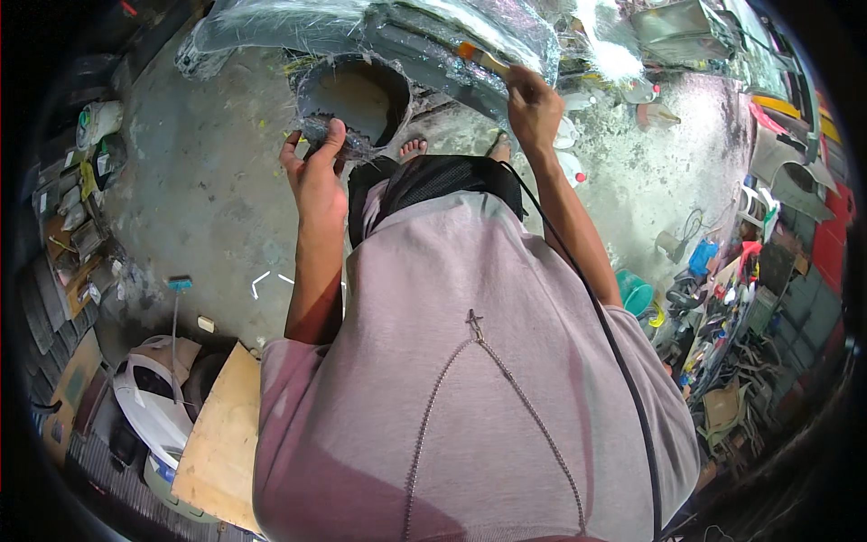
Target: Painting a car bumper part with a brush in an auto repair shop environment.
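My left hand point(321, 167) grips the crusted rim of a round bucket point(402, 99), thumb on top. A thin layer of brownish liquid point(357, 90) lies in the bottom of the bucket. In my right hand point(535, 108) is a flat paintbrush point(483, 58), its orange-brown end pointing left and away from me. The brush is over a long, glossy, wet-looking moulded piece point(424, 54) with a dark recessed face. Whether the bristles touch the piece, I cannot tell. Pale, stringy fibre matting point(280, 32) covers the piece's left part.
Several plastic bottles point(569, 167) stand on the stained concrete floor point(208, 172) to the right. A green bucket point(634, 291) and heaped clutter point(722, 334) are farther right. At the left lie a broom point(180, 285), a wooden board point(221, 438) and more stacked items. A black cable point(601, 316) runs along my right side.
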A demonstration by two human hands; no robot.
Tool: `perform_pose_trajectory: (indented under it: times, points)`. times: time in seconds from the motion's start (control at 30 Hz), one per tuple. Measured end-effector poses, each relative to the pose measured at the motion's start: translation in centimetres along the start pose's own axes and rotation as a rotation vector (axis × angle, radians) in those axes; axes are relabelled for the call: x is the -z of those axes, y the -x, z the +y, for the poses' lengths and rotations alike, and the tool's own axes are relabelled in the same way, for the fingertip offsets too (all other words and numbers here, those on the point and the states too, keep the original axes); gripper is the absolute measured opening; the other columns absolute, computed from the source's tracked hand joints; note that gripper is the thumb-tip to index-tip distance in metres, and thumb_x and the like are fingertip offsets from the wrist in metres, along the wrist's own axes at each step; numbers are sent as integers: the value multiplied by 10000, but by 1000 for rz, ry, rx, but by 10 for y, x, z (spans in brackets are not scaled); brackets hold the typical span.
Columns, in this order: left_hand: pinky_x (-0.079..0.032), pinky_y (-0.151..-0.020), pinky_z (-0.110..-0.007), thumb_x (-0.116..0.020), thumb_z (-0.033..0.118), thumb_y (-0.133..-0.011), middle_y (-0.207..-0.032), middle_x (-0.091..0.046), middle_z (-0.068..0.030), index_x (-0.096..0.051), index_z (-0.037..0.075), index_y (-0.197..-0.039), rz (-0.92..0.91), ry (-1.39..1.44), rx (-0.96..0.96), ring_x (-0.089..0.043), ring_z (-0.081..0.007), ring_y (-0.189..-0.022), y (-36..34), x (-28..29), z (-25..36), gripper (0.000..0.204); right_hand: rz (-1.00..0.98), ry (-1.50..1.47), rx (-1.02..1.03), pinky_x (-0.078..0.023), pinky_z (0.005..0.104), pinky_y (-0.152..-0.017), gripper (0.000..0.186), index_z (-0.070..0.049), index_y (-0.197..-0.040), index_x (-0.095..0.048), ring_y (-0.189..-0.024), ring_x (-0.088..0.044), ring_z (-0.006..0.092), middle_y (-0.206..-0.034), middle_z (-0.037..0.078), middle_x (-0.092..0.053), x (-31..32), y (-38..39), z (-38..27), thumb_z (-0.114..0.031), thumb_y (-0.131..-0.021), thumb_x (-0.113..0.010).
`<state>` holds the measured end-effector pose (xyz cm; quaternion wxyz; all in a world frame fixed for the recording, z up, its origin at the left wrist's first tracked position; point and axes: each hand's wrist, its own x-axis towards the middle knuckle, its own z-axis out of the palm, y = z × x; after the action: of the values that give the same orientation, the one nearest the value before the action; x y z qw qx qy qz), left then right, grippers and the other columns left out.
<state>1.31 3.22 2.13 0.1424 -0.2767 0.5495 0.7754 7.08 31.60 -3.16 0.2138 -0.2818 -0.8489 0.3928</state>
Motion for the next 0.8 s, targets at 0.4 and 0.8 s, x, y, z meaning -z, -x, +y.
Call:
perform_pose_trajectory:
  times: [0.4,0.8]
  points:
    - [-351,-953,-454,-847,184,-756,-1342,-467,-160,-232,74,-1432,8,5,-13,-458,-272,-1186,-3,2,-3,920,-40,158,292,-504,311,-588,180,-118,-1063,-725,-623,-654,224,-777,131,-689,-5,5,-11,-133,-891,-677]
    - [-485,-922,-375,-837,32,-737,-1183,-562,-168,-261,39,-1340,32,59,-22,-578,-255,-1051,-5,2,-2,833,64,414,244,-487,332,-524,161,-148,-1034,-736,-569,-641,238,-735,116,-677,19,33,22,-151,-880,-688]
